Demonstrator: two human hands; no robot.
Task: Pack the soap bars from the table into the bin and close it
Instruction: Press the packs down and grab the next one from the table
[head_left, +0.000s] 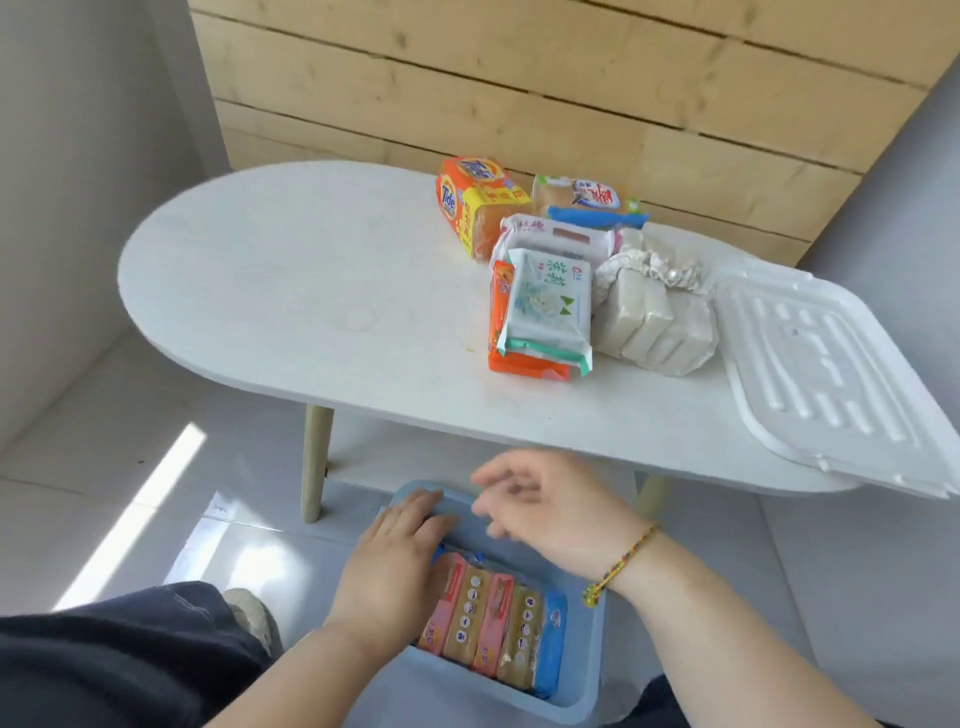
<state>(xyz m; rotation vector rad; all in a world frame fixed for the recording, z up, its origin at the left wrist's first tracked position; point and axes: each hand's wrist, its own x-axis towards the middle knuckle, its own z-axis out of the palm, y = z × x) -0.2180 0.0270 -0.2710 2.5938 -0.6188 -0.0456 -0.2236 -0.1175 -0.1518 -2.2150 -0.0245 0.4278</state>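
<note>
A light blue bin (582, 696) stands on the floor below the table edge, with several wrapped soap bars (493, 623) standing in a row inside. My left hand (400, 551) lies flat on the bin's left side, fingers resting on the packs. Blurred and with its fingers spread, my right hand (545, 504) hovers over the bin's far end and holds nothing. On the white oval table (311, 280) more soaps remain: an orange Tide pack (478, 202), a white and green pack (550, 301) on an orange one, a clear bundle of pale bars (654, 322). The white lid (831, 374) lies at the table's right end.
A wooden plank wall stands behind the table. Pale wooden table legs (317, 462) stand just beyond the bin. My dark trouser leg (119, 660) and shoe are at the lower left. The lid overhangs the table's right edge.
</note>
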